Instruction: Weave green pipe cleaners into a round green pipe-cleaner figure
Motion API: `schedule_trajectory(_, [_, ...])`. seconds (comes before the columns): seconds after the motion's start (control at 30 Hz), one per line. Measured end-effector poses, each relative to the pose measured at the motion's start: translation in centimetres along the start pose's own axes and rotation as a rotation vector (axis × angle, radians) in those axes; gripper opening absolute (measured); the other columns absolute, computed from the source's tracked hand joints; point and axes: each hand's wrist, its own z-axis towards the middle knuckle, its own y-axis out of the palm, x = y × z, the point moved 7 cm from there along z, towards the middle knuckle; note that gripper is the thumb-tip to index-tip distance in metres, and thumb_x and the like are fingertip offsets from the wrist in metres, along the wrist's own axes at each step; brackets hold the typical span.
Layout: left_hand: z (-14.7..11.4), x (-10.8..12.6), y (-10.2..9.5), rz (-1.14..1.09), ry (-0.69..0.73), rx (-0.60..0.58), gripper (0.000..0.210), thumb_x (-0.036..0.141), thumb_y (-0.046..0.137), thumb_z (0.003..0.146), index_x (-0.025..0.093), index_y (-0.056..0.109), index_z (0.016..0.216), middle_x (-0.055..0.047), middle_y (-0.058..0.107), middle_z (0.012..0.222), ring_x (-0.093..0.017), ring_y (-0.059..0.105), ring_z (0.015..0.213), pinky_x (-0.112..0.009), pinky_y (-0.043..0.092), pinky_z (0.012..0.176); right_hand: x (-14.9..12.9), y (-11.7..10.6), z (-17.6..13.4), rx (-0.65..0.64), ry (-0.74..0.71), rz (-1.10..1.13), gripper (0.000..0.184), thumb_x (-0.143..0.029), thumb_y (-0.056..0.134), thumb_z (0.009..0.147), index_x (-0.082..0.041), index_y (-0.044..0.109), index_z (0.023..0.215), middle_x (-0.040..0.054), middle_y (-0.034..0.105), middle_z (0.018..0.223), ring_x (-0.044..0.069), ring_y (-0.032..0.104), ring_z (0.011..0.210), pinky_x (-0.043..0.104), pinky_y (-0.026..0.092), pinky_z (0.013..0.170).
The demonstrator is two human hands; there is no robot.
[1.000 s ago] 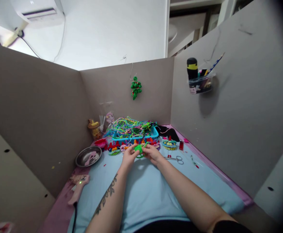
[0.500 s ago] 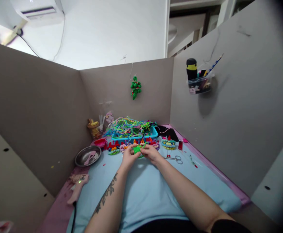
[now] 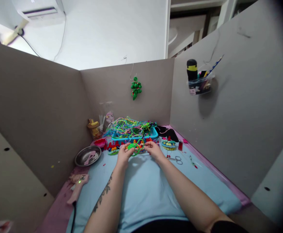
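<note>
In front of me, my left hand (image 3: 124, 154) is closed on a bright green pipe cleaner piece (image 3: 135, 148), coiled and looped, held above the table. My right hand (image 3: 154, 150) is pinched at the right side of the same loops, seemingly on an end of the strand; the exact contact is too small to make out. Right of my right hand lie scissors (image 3: 176, 160) on the blue cloth (image 3: 146, 187). Behind both hands stands a blue basket (image 3: 153, 132) heaped with multicoloured pipe cleaners (image 3: 129, 126).
Finished colourful pieces (image 3: 168, 144) lie along the basket's front. At left are a metal bowl (image 3: 80, 158) with small parts and a pink corded tool (image 3: 77, 191) with a green light. Grey partitions (image 3: 127, 72) enclose the table. A clear container (image 3: 199, 85) hangs at right.
My hands have drawn apart, the left one moving left with the green piece and the right one slightly right. Loops of the green strand now show between them.
</note>
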Motion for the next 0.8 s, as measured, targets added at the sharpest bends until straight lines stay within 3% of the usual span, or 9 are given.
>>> schedule_trajectory(0.17, [-0.3,-0.1,0.4,-0.072,-0.056,-0.036,0.068,0.029,0.078,0.053,0.013,0.050,0.112,-0.001,0.064,0.066,-0.011,0.058,0.054,-0.022,0.044,0.056,1.3,0.9,-0.1,0.003,0.047,0.036,0.035,-0.035,0.071,0.052,-0.019,0.052,0.077,-0.0087,0.045,0.045,0.007,0.037,0.037,0.020,0.024,0.036])
schedule_trajectory(0.4, [-0.9,0.3,1.2,-0.116,-0.104,-0.088,0.068,0.028,0.078,0.054,0.014,0.049,0.114,-0.003,0.066,0.073,-0.015,0.063,0.065,-0.023,0.046,0.059,2.3,1.7,-0.2,-0.014,0.062,0.116,0.036,-0.043,0.073,0.049,-0.018,0.052,0.061,-0.0055,0.047,0.043,0.007,0.038,0.038,0.021,0.025,0.038])
schedule_trajectory(0.67, [-1.1,-0.1,1.2,-0.029,-0.175,-0.121,0.060,0.025,0.077,0.056,0.014,0.053,0.111,-0.004,0.067,0.076,-0.012,0.061,0.061,-0.021,0.043,0.055,-0.1,-2.2,0.7,0.232,-0.105,0.230,0.037,-0.049,0.068,0.056,-0.022,0.048,0.072,-0.0031,0.051,0.059,0.013,0.049,0.053,0.026,0.040,0.051])
schedule_trajectory(0.8, [-1.4,-0.7,1.7,-0.035,-0.213,-0.214,0.056,0.023,0.077,0.057,0.014,0.056,0.108,-0.005,0.067,0.076,-0.013,0.060,0.064,-0.021,0.042,0.055,-1.7,-1.4,0.5,0.053,-0.175,0.160,0.029,-0.040,0.071,0.058,-0.020,0.052,0.070,-0.0037,0.051,0.058,0.012,0.048,0.053,0.025,0.038,0.052])
